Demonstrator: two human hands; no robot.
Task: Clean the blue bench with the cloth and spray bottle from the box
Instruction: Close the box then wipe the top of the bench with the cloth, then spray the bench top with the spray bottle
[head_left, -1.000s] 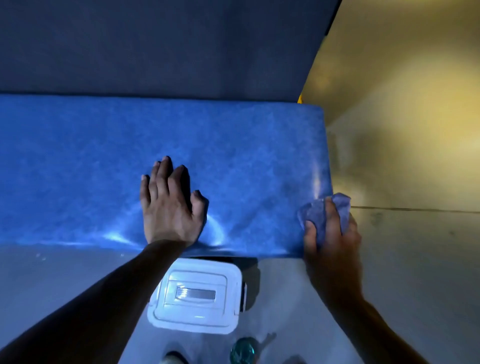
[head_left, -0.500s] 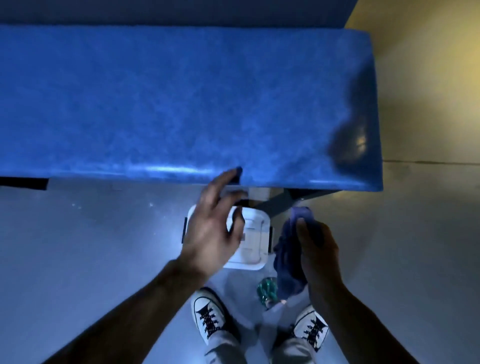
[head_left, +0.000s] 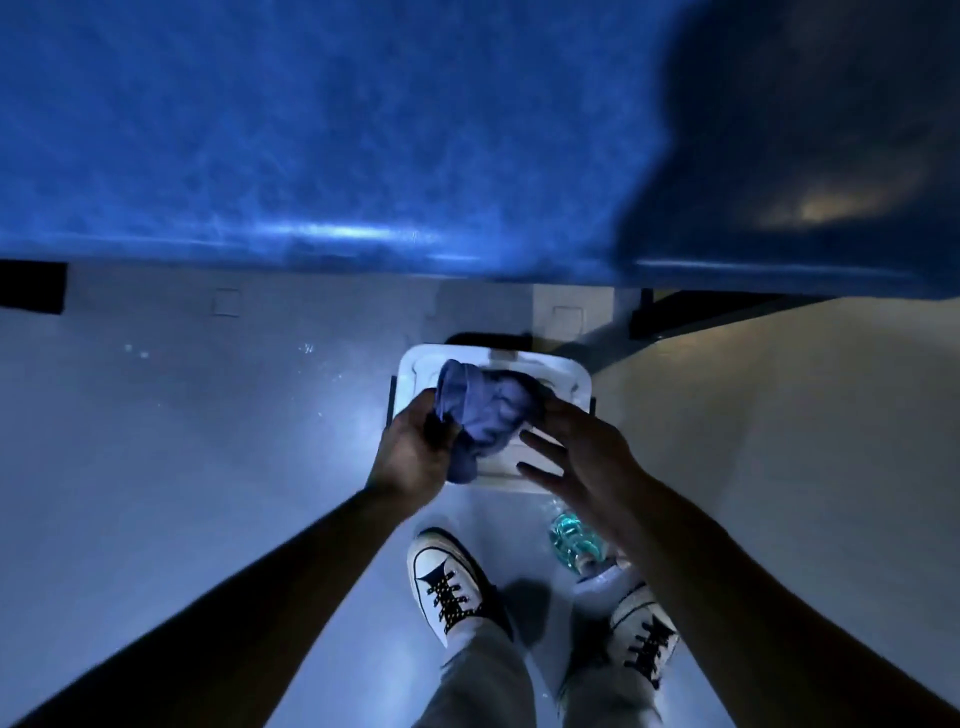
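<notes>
The blue bench (head_left: 311, 130) fills the top of the view, its front edge above the floor. Below it, a white lidded box (head_left: 574, 382) stands on the floor. Over the box lid, my left hand (head_left: 410, 452) grips a crumpled purple-blue cloth (head_left: 488, 415). My right hand (head_left: 582, 452) is beside the cloth's right side with fingers spread straight; its upper edge meets the cloth. The spray bottle (head_left: 569, 540), clear with teal liquid, sits on the floor under my right forearm, partly hidden by it.
My two white sneakers (head_left: 447, 577) (head_left: 644, 623) stand on the grey floor (head_left: 182, 441) just behind the box. A dark bench leg (head_left: 675, 312) runs under the bench's right end. A dark shadow covers the bench's right part.
Both hands came off the bench and dropped over the box. The cloth, held in my right hand before, is now gripped by my left. The view tilted down toward my feet.
</notes>
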